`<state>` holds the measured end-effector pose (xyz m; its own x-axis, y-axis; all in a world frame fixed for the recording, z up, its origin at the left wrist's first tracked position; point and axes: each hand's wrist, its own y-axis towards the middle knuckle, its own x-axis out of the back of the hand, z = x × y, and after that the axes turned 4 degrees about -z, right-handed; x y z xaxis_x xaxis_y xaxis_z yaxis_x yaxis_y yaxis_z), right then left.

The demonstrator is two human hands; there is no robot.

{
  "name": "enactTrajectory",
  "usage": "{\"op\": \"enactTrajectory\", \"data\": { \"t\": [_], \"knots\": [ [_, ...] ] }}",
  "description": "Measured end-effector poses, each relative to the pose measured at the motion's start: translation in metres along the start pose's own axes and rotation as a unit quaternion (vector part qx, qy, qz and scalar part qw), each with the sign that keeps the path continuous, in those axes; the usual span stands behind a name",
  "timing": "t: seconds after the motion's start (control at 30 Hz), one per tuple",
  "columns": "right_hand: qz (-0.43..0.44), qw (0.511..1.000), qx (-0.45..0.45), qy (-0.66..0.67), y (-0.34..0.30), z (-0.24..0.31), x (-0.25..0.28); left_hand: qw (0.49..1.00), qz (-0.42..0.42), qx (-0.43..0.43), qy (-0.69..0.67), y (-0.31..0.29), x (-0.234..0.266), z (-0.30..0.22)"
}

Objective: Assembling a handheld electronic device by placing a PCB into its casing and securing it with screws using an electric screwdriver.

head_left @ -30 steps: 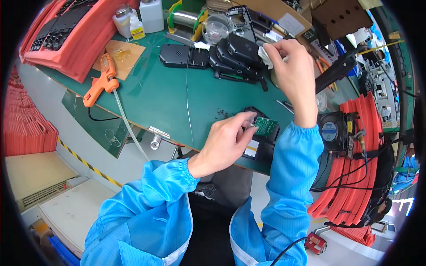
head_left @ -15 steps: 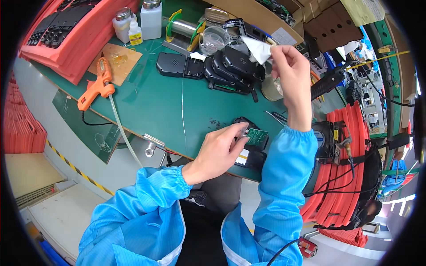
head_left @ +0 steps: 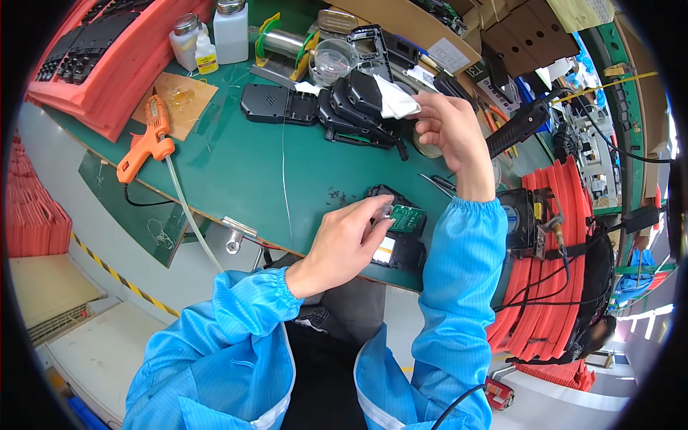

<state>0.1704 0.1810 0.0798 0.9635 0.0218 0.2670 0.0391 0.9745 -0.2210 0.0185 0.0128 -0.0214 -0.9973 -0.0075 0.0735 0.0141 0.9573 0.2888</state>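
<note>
My left hand pinches the end of a small green circuit board between thumb and fingers. The board is over an open black plastic housing at the near edge of the bench; a pale rectangle shows on the housing beside my fingers. My right hand is raised farther off, its fingertips at the edge of a crumpled white wipe. The wipe is against a stack of black device housings. Fingers partly hide the wipe's edge and the board's left end.
An orange glue gun rests on the left of the green bench. Behind it stand bottles and a wire spool. Tweezers and small dark bits are near the board. Red foam sheets stand at right.
My right hand has moved left and lower with the white wipe, bringing it against the stacked housings. The left hand keeps its pinch on the circuit board. The whole view has shifted slightly.
</note>
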Motion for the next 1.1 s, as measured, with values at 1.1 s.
{"op": "enactTrajectory", "data": {
  "t": [1.1],
  "knots": [
    [0.049,0.998,-0.009,-0.046,-0.002,-0.009,0.024,0.999,0.041,0.029,0.007,0.002,0.005,-0.006]
  ]
}}
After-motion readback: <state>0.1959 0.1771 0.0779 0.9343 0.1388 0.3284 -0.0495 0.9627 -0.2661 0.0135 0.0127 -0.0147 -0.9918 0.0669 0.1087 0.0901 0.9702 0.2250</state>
